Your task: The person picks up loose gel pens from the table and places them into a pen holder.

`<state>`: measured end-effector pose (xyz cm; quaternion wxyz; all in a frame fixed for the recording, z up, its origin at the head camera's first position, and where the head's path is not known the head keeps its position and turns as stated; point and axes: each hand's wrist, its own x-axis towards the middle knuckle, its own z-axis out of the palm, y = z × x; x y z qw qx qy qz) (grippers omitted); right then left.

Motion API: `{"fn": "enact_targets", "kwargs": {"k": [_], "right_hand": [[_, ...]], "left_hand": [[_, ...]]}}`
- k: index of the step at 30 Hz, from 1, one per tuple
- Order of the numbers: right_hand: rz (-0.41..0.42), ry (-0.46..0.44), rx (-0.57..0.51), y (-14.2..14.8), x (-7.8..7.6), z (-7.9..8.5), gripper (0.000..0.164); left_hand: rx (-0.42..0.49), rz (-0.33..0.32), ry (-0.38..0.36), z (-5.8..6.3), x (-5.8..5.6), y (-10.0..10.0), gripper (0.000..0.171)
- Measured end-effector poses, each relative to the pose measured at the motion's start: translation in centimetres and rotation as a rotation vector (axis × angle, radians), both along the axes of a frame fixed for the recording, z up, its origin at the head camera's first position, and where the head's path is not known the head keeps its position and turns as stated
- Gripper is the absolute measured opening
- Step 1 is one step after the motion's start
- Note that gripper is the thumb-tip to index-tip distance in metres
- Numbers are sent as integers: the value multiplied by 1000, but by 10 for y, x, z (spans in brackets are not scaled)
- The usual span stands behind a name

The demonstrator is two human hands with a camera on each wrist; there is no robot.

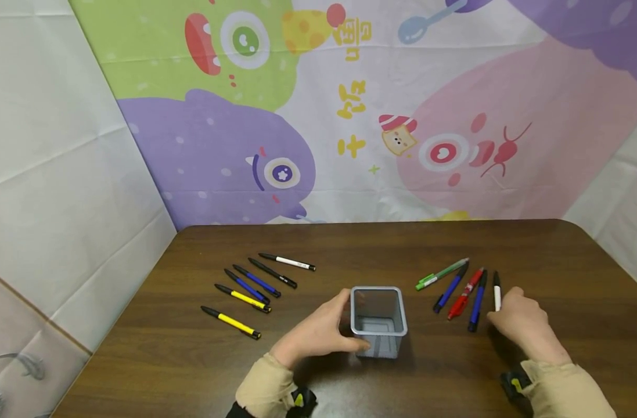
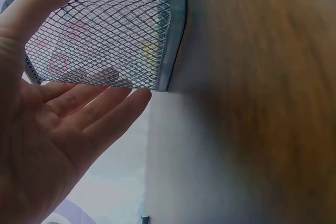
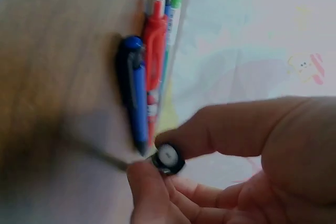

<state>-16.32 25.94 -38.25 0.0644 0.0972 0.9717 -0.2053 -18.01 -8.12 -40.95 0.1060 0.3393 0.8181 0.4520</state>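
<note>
A grey metal mesh pen holder [image 1: 386,346] stands upright on the table, and its inside looks bare in the head view. My left hand [image 1: 318,330] holds it from the left, the thumb across its front and the fingers behind the mesh [image 2: 105,35]. Over on the right, my right hand [image 1: 522,323] pinches a white pen [image 1: 497,291] with a black tip, whose end [image 3: 168,155] faces the right wrist camera. Just left of that pen lie a blue pen [image 1: 477,303], a red pen [image 1: 465,296], another blue pen [image 1: 450,288] and a green pen [image 1: 441,274].
On the table's left side several pens lie in a slanted row: a white pen [image 1: 292,262], a black pen [image 1: 273,273], two blue ones and two yellow pens [image 1: 231,323]. A printed cartoon cloth [image 1: 349,197] hangs behind the brown table [image 1: 360,249].
</note>
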Motion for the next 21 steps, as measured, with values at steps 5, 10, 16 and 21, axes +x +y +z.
{"fn": "enact_targets", "kwargs": {"k": [5,10,16,21], "right_hand": [[4,207,49,-2,7,8,24],[-23,456,81,-8,13,9,11],[-102,666,68,-15,15,13,16],[-148,877,45,-23,12,17,15]], "left_hand": [[13,-2,-11,-1,0,1,70],[9,1,1,-1,0,1,70],[-55,23,69,-2,0,1,70],[-60,27,75,-1,1,2,71]]}}
